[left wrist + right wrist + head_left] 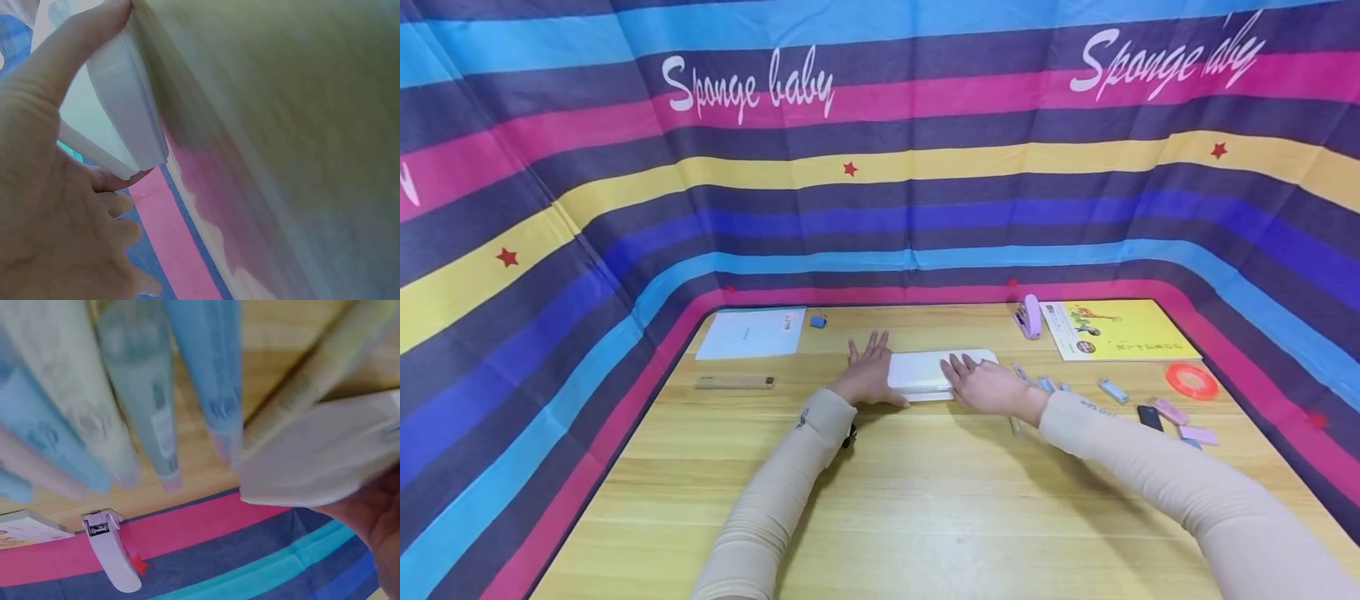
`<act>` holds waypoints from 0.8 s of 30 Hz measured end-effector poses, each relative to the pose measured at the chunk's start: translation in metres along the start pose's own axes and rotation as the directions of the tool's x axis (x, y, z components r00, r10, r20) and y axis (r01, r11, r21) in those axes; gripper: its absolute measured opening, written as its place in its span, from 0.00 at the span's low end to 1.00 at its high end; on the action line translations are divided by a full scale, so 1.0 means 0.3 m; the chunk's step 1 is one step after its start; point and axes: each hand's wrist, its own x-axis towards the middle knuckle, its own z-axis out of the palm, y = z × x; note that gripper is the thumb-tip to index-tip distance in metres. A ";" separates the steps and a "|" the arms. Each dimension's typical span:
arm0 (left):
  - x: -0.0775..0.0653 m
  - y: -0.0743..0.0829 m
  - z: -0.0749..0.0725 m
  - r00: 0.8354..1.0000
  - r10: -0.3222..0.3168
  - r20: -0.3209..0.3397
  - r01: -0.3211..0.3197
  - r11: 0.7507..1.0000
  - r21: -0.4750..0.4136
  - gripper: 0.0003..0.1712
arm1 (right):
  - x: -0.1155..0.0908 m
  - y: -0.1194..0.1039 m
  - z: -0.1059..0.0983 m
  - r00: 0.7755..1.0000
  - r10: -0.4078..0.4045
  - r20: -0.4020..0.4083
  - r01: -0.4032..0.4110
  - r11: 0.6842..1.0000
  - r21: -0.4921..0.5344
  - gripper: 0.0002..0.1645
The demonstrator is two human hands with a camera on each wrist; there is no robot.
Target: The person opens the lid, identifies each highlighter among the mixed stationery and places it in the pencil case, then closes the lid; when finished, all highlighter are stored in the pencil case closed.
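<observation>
A white pencil case (917,369), long and flat with a lid, lies on the wooden table between both hands. At its left end, my left hand (868,373) has its thumb along the front edge and its index finger at the back; the other fingers spread beyond. In the left wrist view the case end (128,94) sits between thumb and index finger. My right hand (988,385) rests its fingers over the right end of the lid, thumb hidden. Pale and blue pen-like sticks (212,381) lie close by the right hand.
At the back stand a lilac stapler (1032,318) and a yellow book (1120,329). An orange ring (1192,381) and small pink pieces (1198,435) are to the right. Leftward lie a pale notebook (748,333), a wooden ruler (733,382) and a blue sharpener-like block (817,321).
</observation>
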 end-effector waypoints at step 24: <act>-0.078 0.014 0.005 0.994 -0.104 0.038 0.099 0.988 0.119 0.67 | -0.016 0.023 0.000 0.998 0.062 -0.011 -0.059 0.986 0.154 0.26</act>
